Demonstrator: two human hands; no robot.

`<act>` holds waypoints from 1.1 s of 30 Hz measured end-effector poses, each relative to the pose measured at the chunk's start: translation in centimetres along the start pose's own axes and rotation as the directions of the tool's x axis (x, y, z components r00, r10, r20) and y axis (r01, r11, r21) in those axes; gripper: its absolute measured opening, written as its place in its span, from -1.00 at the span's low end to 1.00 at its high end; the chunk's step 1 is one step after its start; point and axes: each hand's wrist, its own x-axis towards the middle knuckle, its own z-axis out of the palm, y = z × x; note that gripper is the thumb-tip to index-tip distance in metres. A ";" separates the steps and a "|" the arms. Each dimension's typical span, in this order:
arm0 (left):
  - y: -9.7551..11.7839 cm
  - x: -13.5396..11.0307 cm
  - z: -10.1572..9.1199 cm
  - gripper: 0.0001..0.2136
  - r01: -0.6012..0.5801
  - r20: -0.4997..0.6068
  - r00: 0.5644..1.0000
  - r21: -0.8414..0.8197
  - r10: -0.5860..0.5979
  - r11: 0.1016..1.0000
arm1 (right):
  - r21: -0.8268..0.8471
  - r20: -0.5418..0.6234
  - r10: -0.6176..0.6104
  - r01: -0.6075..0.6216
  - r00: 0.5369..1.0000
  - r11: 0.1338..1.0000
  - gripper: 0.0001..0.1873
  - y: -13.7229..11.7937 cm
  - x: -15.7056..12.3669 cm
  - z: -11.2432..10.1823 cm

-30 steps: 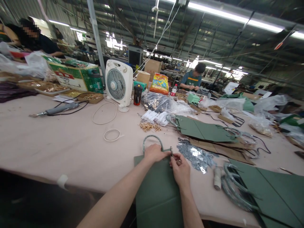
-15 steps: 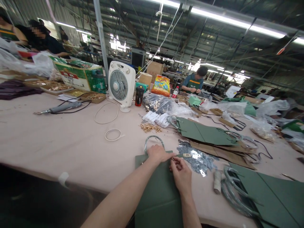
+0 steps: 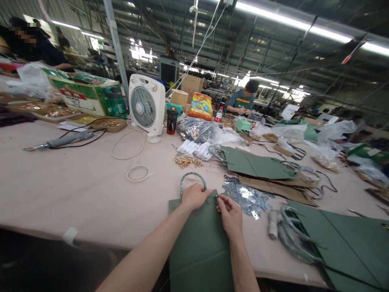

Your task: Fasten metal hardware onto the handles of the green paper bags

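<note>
Green paper bag [image 3: 199, 251], flat on the pale work table [image 3: 75, 194] and overhanging its near edge, long axis running straight out from the body toward the far side of the table, top edge farthest away and directly under both hands. Left hand [image 3: 194, 197]: palm down across the top edge, fingers loosely curved, pressing the bag to the table rather than clenching anything. Right hand [image 3: 231, 217]: thumb and forefinger closed in a tight pinch on a small metal fitting [image 3: 217, 197] at the top edge, just beside the left fingertips; exact shape of the fitting too small to tell. Right hand nearer that fitting, left hand nearer the grey-green handle loop [image 3: 191, 173], a stiff, rounded arc rising beyond the top edge. Matte, card-like paper with faint straight creases, against the hard curve of the handle. Just right of the bag, a loose heap of shiny metal tags [image 3: 246, 198]; farther right, a spool of white thread [image 3: 272, 224] and a second green bag [image 3: 343, 247] beside a tangle of curved handles [image 3: 291, 239]. Beyond the hands, more green paper panels [image 3: 255, 164] over brown card sheets [image 3: 273, 188], and a scatter of brass bits [image 3: 184, 162].
</note>
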 end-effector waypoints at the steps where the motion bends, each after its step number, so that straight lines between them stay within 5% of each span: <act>1: 0.0 0.0 -0.1 -0.54 0.002 0.007 1.000 -0.014 -0.002 1.000 | -0.002 -0.007 -0.006 0.006 1.000 1.000 -0.50 0.0 0.0 0.1; 14: -0.5 0.0 0.6 -0.59 -0.009 -0.049 0.999 -0.100 0.004 0.995 | -0.160 0.045 -0.117 0.123 0.992 0.980 -0.56 0.8 0.3 0.4; 33: -1.0 -0.1 1.5 -0.67 -0.053 -0.167 0.985 -0.134 0.030 0.990 | -0.498 0.158 -0.328 0.362 0.931 0.788 -0.64 0.9 0.7 1.1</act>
